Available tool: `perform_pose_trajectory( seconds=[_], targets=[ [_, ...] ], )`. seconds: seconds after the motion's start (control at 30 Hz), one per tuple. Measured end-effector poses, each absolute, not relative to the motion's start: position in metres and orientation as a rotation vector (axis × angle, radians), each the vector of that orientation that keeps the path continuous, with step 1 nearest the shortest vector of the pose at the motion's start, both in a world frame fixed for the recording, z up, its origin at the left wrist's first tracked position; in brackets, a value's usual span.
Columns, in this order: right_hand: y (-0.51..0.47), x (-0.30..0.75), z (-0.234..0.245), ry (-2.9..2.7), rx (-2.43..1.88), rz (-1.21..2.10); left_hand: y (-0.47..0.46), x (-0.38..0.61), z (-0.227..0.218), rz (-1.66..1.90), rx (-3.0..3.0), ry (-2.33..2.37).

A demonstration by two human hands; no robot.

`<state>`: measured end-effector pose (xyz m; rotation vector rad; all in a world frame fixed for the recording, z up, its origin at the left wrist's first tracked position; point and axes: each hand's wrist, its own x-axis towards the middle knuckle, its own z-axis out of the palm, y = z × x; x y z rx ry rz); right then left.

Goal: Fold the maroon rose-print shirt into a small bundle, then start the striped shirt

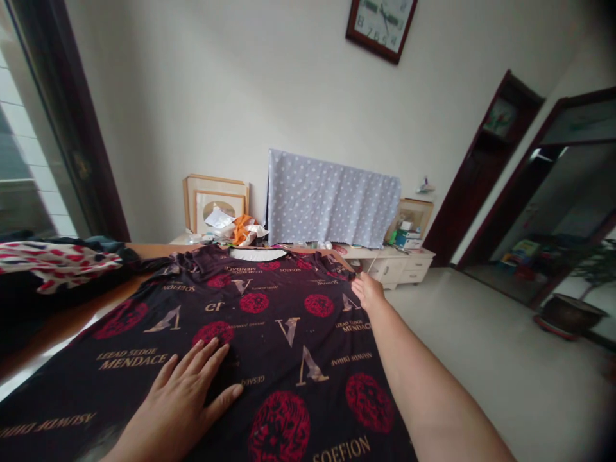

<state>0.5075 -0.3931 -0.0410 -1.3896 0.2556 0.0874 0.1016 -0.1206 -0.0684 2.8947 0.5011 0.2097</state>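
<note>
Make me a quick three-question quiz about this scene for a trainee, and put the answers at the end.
1. Multiple choice: How does the left hand rest on the patterned black T-shirt?
A) As a clenched fist
B) Palm down, fingers extended
C) Palm up
2. True or false: The right hand is at the shirt's collar.
3. Fill in: The grey cloth in the background is patterned with white ____.

Key: 1. B. 2. False; it is at a sleeve. 3. Dots.
</note>
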Motion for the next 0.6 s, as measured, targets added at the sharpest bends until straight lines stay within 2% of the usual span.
perform_pose_trajectory(
  seconds=[0.2, 0.47, 0.6],
  targets=[
    [-0.424, 0.461, -0.034, 0.286, -1.385, 0.041, -0.120, 0.103, -0.072, 0.245, 2.903, 0.475],
    [-0.459, 0.392, -0.073, 0.325, -1.347, 0.030, -0.120, 0.100, -0.071, 0.249, 2.914, 0.458],
    [-0.478, 0.384, -0.074, 0.350, -1.297, -0.057, -0.121, 0.098, -0.069, 0.266, 2.920, 0.454]
  ],
)
